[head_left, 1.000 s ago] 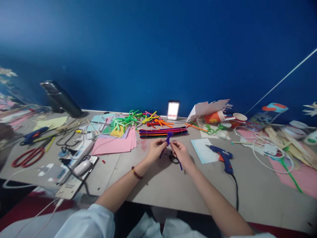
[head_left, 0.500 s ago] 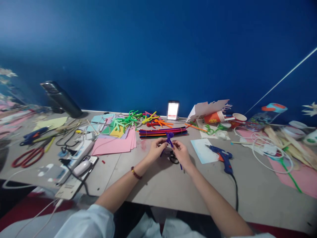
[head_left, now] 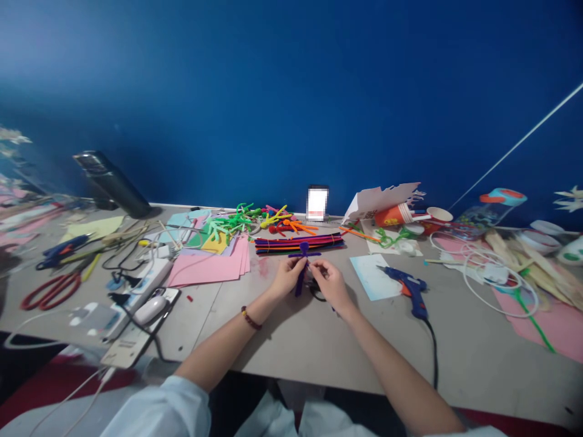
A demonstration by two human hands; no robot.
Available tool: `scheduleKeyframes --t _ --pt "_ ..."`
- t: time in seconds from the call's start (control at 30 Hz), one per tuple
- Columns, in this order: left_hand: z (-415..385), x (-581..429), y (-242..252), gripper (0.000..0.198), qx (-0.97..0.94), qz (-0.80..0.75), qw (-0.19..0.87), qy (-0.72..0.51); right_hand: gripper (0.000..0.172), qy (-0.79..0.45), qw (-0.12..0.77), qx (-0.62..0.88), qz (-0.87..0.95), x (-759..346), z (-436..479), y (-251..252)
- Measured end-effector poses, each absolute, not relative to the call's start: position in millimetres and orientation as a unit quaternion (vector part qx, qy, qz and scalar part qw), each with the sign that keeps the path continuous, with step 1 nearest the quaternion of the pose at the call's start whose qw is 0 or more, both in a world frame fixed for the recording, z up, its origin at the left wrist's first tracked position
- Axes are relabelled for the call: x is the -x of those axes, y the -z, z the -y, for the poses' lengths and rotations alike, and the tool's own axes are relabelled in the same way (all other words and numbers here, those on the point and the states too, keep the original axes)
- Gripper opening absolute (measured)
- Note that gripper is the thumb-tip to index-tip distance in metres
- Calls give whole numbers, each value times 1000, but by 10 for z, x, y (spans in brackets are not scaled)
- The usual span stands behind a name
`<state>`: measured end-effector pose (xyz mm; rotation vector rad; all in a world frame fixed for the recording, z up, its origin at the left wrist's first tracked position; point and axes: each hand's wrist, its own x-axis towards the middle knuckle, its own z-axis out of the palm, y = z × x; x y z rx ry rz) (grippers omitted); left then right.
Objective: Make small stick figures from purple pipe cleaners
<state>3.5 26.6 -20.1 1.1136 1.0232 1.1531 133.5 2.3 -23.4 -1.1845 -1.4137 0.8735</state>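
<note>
Between my hands is a small purple pipe-cleaner figure (head_left: pixel 304 248) with a round head, arms out to the sides and legs hanging down. My left hand (head_left: pixel 291 276) pinches its body between thumb and fingers. Close beside it, my right hand (head_left: pixel 328 280) has its fingertips pinched at the figure's right side, apparently on a purple strand; the fingers partly hide it. Under the hands lies a black-handled tool (head_left: pixel 315 292), mostly covered. Just beyond them is a banded bundle of coloured pipe cleaners (head_left: pixel 273 245).
Green, yellow and orange pipe-cleaner figures (head_left: pixel 237 220) lie on pink paper (head_left: pixel 204 268) and behind it. A blue glue gun (head_left: pixel 412 291) rests at right, its cable trailing forward. At left are a power strip (head_left: pixel 146 291), red-handled scissors (head_left: pixel 52 291) and a phone (head_left: pixel 122 352).
The purple figure has turned more upright and shifted slightly left, its arms now spread sideways. My right fingers have moved in closer to its body, and the strand below my right hand shows less.
</note>
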Motion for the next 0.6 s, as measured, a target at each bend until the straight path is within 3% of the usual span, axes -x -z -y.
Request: scheduleKeyframes --t 0.2,0.43,0.6 --pt "-253 -62 219 40 -438 -422 617 -500 22 -335 538 518 574 -1338 -9 221" --pt "-268 29 105 36 -388 -361 706 -469 30 -422 555 503 511 -1336 -21 239" --pt "-286 19 138 37 -363 -371 686 -510 28 -410 548 513 517 -1322 -4 258"
